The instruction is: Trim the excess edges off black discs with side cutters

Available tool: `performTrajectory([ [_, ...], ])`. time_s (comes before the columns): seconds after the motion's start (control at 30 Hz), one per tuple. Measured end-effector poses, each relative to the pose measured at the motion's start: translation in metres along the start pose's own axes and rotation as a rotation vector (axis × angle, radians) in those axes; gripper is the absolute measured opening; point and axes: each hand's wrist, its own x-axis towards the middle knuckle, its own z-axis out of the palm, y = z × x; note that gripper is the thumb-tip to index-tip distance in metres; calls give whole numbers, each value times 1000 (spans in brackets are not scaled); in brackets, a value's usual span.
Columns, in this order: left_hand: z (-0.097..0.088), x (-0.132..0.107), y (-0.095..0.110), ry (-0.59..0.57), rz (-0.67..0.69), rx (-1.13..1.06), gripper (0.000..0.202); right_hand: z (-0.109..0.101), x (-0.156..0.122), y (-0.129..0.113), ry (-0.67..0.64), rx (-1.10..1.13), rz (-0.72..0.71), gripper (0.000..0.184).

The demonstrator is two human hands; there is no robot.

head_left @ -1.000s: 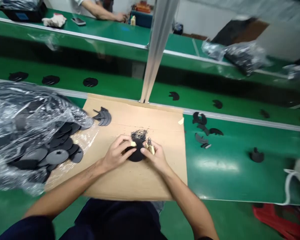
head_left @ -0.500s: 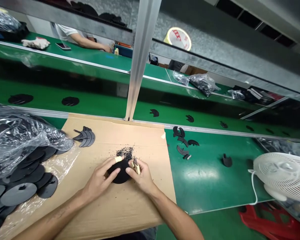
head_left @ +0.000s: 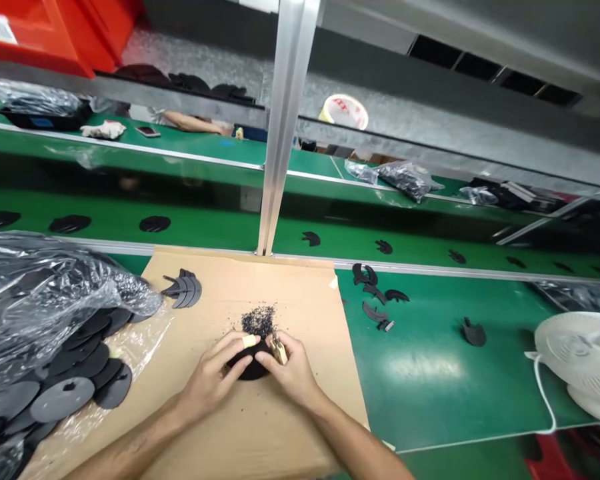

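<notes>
My left hand [head_left: 220,370], with yellow tape around one fingertip, grips the left side of a round black disc [head_left: 253,371]. My right hand [head_left: 293,370] pinches the disc's right side with thumb and fingers. Tucked into that same hand is a small tool with yellowish handles [head_left: 279,351] and a metal tip; its exact kind is unclear. Just beyond the fingers lies a scatter of black crumbs [head_left: 259,321] on the cardboard sheet [head_left: 260,427]. Part of the disc is hidden by my fingers.
Black discs [head_left: 63,398] spill from a clear plastic bag [head_left: 75,287] at left. Cut black pieces [head_left: 184,290] lie at the cardboard's back, others [head_left: 375,293] at right. A white fan [head_left: 577,360] stands far right. Beyond a metal post [head_left: 285,127], a conveyor [head_left: 220,220] carries black parts.
The view has tilted upward and shifted left, so a red bin now shows at upper left. Both hands keep hold of the disc, and the tool stays in my right hand.
</notes>
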Motion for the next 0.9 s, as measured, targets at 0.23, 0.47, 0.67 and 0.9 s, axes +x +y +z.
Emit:
performTrajectory([
  [0.23,-8,-2,4,-3,50,15,34,2,-2,-2,-5,-128,-102,27],
  [0.47,-10,-7,5,8,-147,-78,32,2,-7,2,-7,-162,-203,25],
  [0.67,-12,-2,5,31,-210,-181,19,3,-9,3,-1,-174,-298,20],
  [0.9,-21,4,10,-3,-86,-107,16,3,-8,4,-30,-220,-418,3],
])
